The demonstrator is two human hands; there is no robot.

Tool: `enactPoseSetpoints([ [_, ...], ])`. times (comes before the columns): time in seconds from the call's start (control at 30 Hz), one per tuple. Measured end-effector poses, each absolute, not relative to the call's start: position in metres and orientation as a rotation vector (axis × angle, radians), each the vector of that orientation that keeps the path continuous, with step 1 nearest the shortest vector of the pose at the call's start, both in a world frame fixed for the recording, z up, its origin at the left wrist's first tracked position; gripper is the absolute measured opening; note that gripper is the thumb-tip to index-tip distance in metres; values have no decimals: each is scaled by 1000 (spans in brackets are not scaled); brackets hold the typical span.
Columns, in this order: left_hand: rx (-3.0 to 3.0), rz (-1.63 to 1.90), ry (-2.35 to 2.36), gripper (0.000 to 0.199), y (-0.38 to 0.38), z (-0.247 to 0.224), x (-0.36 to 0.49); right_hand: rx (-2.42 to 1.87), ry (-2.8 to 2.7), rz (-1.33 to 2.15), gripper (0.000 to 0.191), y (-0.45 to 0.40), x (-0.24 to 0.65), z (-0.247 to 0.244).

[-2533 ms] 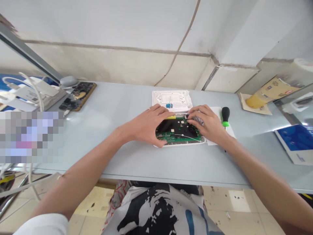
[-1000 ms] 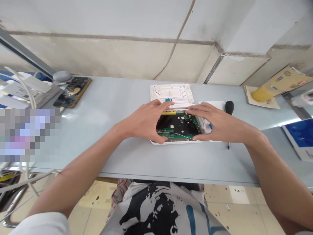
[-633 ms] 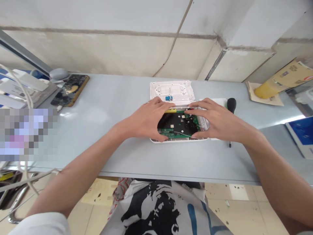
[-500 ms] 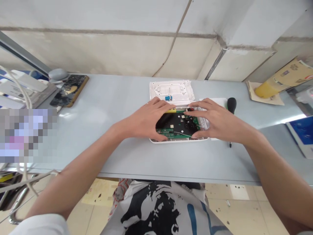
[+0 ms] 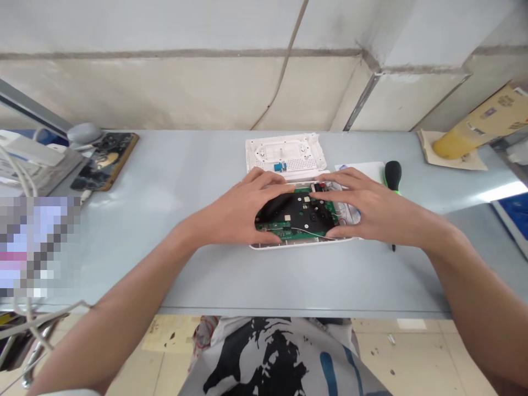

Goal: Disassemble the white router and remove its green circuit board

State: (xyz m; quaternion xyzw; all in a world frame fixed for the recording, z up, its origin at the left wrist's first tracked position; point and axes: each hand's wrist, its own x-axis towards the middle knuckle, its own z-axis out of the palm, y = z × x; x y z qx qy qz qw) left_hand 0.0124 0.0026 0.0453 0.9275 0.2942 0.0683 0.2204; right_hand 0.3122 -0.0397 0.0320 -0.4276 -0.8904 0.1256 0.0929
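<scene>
A green circuit board (image 5: 272,226) with a black plate on top sits in a white plastic case (image 5: 268,246). My left hand (image 5: 258,209) grips the board's left end, thumb at the near edge and fingers at the far edge. At the other end, my right hand (image 5: 363,206) spans the board the same way, its thumb low and its fingertips on the far side. A thin white wire crosses the near part of the board. Behind the case lies a white perforated cover (image 5: 289,151) with a small blue part on it.
A black screwdriver (image 5: 393,175) lies right of my right hand, partly over a white sheet (image 5: 363,169). Far left are a phone (image 5: 105,162), cables and boxes. A yellow roll (image 5: 457,140) stands on cardboard at the right. The wall closes off the table's back.
The view has shifted slightly. Both hands stay around the board, and the yellow part by my left fingers is now mostly covered.
</scene>
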Motion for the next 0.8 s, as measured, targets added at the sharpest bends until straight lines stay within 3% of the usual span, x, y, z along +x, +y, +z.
enactPoseSetpoints([
  [0.4,2595,171,951,89,-2,49,23,-1219,-2672,215,48,-40,297,43],
  [0.6,2602,144,968,84,-1,52,22,-1269,-2681,205,59,-39,303,39],
  [0.8,2600,170,943,81,2,50,23,-1275,-2700,144,51,-40,298,40],
])
